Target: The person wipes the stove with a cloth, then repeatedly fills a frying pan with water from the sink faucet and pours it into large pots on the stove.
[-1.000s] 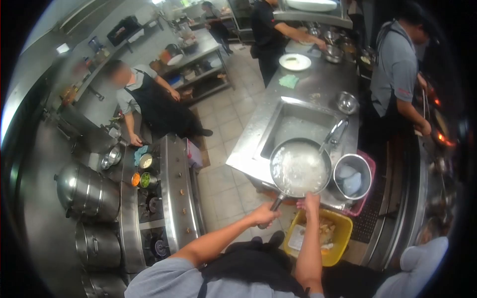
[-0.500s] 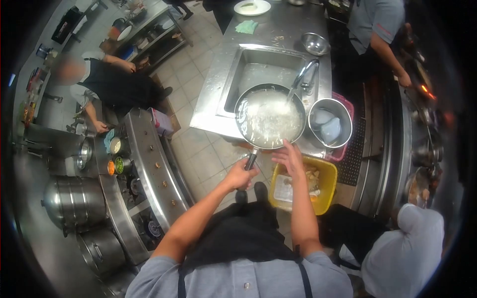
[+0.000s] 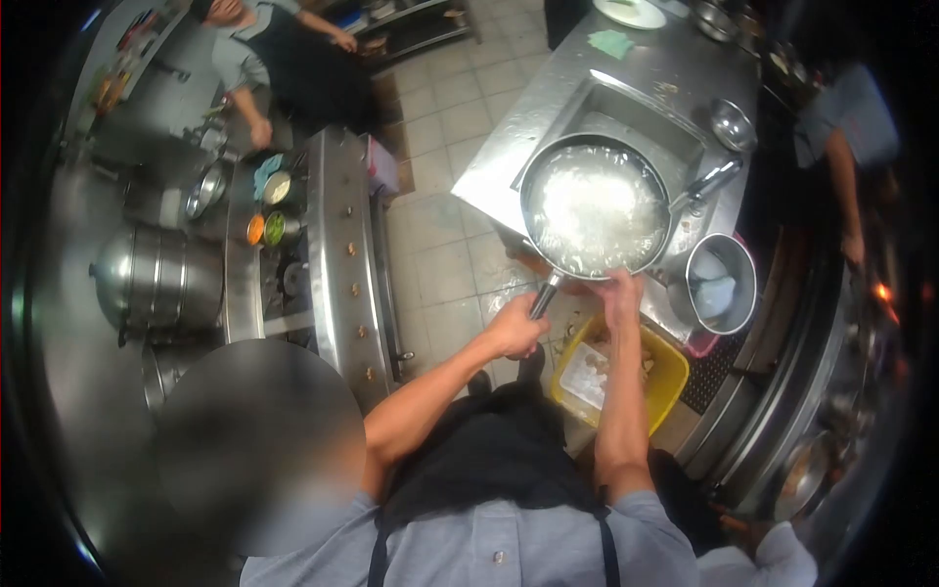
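Note:
A large frying pan (image 3: 597, 210) full of cloudy water with pale shreds in it is held over the near edge of the sink (image 3: 636, 103). My left hand (image 3: 518, 325) is wrapped round its dark handle. My right hand (image 3: 621, 296) is at the pan's near right rim, with its fingers partly hidden beneath the edge. Beside the pan's right rim is the metal tap (image 3: 712, 183). To the right stands a steel pot (image 3: 722, 289) with pale cloths or similar items inside. Below my right hand lies a yellow bin (image 3: 668, 382) with scraps and a white tray in it.
To the left runs a steel stove (image 3: 337, 245) with small containers of orange and green food and a large steamer pot (image 3: 161, 279). One person (image 3: 293, 73) stands behind it, another (image 3: 846, 127) at the right-hand stoves. A metal bowl (image 3: 734, 125) sits on the counter.
My right hand has gone from open beside the pan to its rim. The pan is shifted away from under the tap. The whole view has turned, and a blurred head appears at lower left.

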A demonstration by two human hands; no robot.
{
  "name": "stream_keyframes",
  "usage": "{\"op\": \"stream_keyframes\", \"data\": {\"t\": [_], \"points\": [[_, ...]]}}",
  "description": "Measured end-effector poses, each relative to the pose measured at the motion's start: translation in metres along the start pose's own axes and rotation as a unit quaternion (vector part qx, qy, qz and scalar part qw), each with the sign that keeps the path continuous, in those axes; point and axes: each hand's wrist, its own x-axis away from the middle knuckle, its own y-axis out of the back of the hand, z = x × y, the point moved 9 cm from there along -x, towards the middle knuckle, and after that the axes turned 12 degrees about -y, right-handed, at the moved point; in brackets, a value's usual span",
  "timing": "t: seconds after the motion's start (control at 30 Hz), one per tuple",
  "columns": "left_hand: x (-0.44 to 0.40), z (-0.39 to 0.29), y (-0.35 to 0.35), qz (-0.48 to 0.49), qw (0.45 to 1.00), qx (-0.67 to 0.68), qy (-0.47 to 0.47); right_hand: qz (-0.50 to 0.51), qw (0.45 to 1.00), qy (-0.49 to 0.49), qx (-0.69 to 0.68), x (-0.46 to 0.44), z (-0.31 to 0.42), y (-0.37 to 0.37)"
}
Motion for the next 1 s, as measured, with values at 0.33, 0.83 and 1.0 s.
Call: {"op": "stream_keyframes", "data": {"t": [0.33, 0.83, 1.0], "points": [[0.091, -0.031, 0.062, -0.126, 0.988, 0.091, -0.018, 0.057, 0.990, -0.052, 0.119, 0.016, -0.013, -0.120], [0.291, -0.023, 0.137, -0.385, 0.892, 0.222, -0.079, 0.323, 0.912, -0.189, 0.170, 0.097, -0.133, -0.333], [0.368, -0.028, 0.170, -0.463, 0.853, 0.217, -0.107, 0.413, 0.849, -0.232, 0.234, 0.148, -0.182, -0.414]]}}
